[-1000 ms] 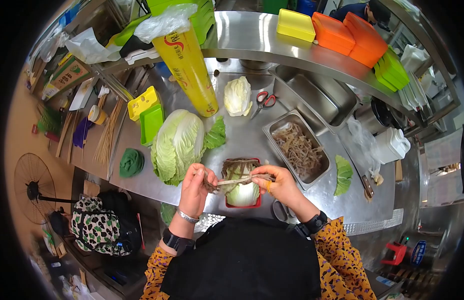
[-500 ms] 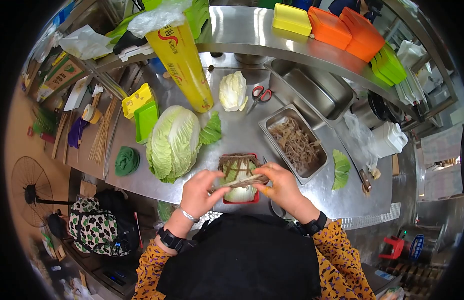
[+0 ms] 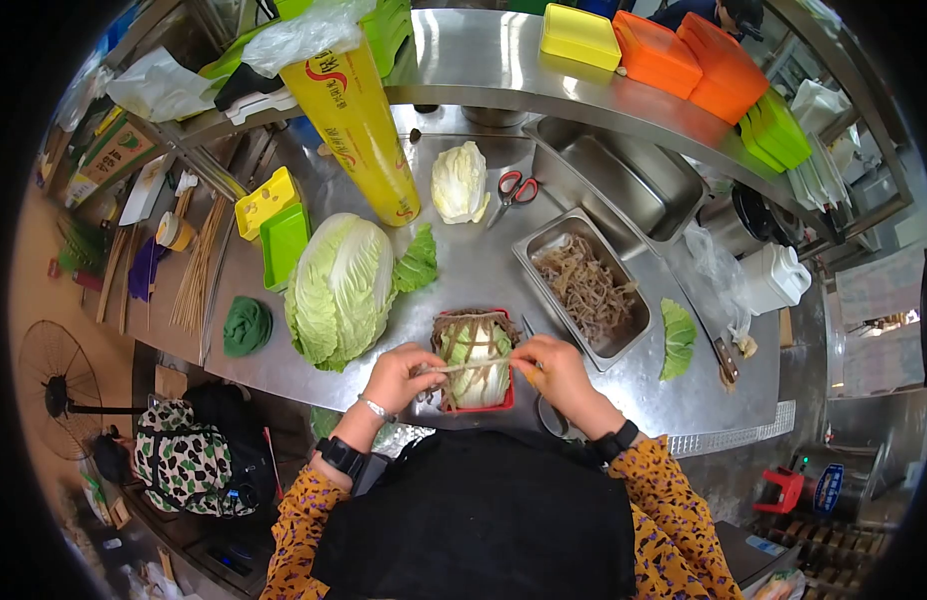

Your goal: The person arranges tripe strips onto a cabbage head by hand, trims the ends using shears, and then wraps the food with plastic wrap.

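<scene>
My left hand (image 3: 402,380) and my right hand (image 3: 556,375) each pinch one end of a thin brownish strip (image 3: 474,366). It is stretched crosswise over a piece of cabbage (image 3: 481,386). That cabbage sits in a small red tray (image 3: 487,409) close to my body. More brown strips (image 3: 472,326) lie over its far part in a crisscross, with loose ends hanging at the tray's left side. To the right, a steel pan (image 3: 644,338) holds a tangled heap of similar strips (image 3: 584,282).
Left stands a large napa cabbage (image 3: 342,285) beside a loose leaf (image 3: 418,260). A smaller cabbage (image 3: 460,183), red-handled scissors (image 3: 516,188) and a yellow roll box (image 3: 356,130) are further back. A knife (image 3: 726,360) and another leaf (image 3: 678,340) lie right. A steel shelf (image 3: 464,60) spans the back.
The strip between my hands is now drawn out straighter and thinner across the cabbage. My hands have moved slightly apart, and the fingers pinch closer to its ends.
</scene>
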A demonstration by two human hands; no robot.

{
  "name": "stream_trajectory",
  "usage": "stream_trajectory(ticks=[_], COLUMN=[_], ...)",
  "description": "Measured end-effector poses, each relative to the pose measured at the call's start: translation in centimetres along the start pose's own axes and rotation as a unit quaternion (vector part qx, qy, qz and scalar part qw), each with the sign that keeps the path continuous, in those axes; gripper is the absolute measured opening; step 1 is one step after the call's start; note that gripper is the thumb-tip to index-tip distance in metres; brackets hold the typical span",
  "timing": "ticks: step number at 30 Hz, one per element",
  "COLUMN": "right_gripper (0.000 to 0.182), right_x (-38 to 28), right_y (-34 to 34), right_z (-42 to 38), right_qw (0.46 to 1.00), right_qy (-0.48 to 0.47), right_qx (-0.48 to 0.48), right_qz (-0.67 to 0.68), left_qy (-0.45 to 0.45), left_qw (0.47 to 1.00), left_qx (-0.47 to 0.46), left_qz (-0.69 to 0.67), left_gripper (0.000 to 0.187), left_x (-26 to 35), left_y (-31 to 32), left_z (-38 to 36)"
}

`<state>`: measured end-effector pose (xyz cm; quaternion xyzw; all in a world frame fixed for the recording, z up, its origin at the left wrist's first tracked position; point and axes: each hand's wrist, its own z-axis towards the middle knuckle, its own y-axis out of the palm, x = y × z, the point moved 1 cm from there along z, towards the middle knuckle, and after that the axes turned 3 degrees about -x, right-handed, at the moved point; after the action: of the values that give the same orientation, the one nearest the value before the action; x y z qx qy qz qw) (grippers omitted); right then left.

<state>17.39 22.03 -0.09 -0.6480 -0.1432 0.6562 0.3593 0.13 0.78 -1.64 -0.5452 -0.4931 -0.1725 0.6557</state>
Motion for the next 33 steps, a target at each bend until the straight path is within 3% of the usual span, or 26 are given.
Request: stream_trajectory(ticks=[2,3,5,15,19,24,30,32,33], right_gripper=[0.01,0.01,0.009,0.008,0.01,0.011,0.012,0.016,0.016], right_x=[0.9,0.9,0.9,2.5,2.5,2.8,2.0,2.6,2.6], right_y=[0.6,0.6,0.6,3.4,3.9,4.3,2.8,1.0,0.1], right_z=[1.0,1.5,2.3,3.9,4.0,3.9,2.7,-0.1,-1.5], right_qw=[0.998,0.998,0.995,0.984,0.979,0.98,0.976,0.985,0.985], right_qy=[-0.001,0.001,0.05,0.116,0.137,0.144,0.122,0.151,0.153], right_qx=[0.058,0.057,0.087,0.134,0.147,0.14,0.176,0.076,0.074], right_qz=[0.006,0.006,0.013,0.007,-0.016,-0.017,0.037,0.021,0.018], left_qy=[-0.054,-0.055,-0.031,-0.088,-0.125,-0.104,-0.12,-0.131,-0.143], left_qw=[0.994,0.994,0.989,0.966,0.965,0.945,0.949,0.947,0.946], left_qx=[0.019,0.018,0.105,0.211,0.191,0.175,0.15,0.147,0.146], left_qz=[-0.091,-0.092,-0.094,-0.122,-0.131,-0.255,-0.252,-0.253,-0.253], left_gripper=[0.017,0.017,0.016,0.012,0.014,0.024,0.018,0.016,0.016], left_x=[-0.8,-1.1,-1.7,-4.4,-4.8,-4.8,-4.8,-5.7,-6.1], left_y=[0.1,0.1,0.1,2.8,3.1,3.8,3.3,3.3,3.3], left_z=[0.7,1.1,1.8,3.8,3.7,3.4,3.5,3.3,3.2])
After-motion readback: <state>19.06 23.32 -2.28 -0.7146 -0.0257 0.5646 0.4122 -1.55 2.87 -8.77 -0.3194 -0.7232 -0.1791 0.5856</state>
